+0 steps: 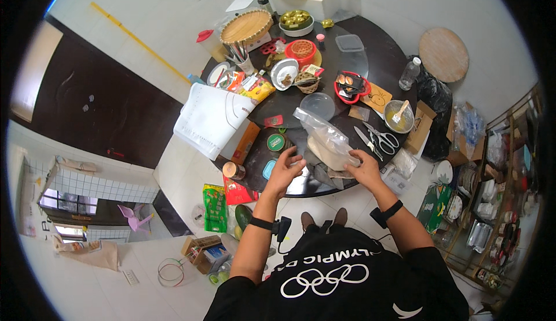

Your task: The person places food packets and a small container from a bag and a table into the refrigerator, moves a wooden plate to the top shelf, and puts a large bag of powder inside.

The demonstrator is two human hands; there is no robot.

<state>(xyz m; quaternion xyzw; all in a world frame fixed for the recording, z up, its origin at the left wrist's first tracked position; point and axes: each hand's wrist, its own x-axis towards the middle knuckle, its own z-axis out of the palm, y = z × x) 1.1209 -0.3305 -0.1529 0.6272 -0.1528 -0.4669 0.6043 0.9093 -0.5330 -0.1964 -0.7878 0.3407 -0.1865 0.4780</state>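
Note:
My right hand (pixel 363 170) grips the lower right edge of a clear plastic bag (pixel 326 141) with a pale, off-white content, at the near edge of a dark round table. My left hand (pixel 287 169) is raised left of the bag, fingers spread, holding nothing. Just beyond it stands a jar with a green lid (pixel 276 142); a blue lid (pixel 269 170) lies to its left. Behind the bag is a round clear plastic lid (pixel 317 106). Scissors (pixel 384 139) and a knife (pixel 364 137) lie to the right of the bag.
A metal bowl with a brush (pixel 398 116) stands at the right edge. Farther back are a red basket with packets (pixel 352 87), a foil bowl (pixel 284 74) and a bamboo tray (pixel 246 26). A white bag (pixel 213 119) and a brown-lidded jar (pixel 233 170) are at the left. Shelves (pixel 491 199) stand at right.

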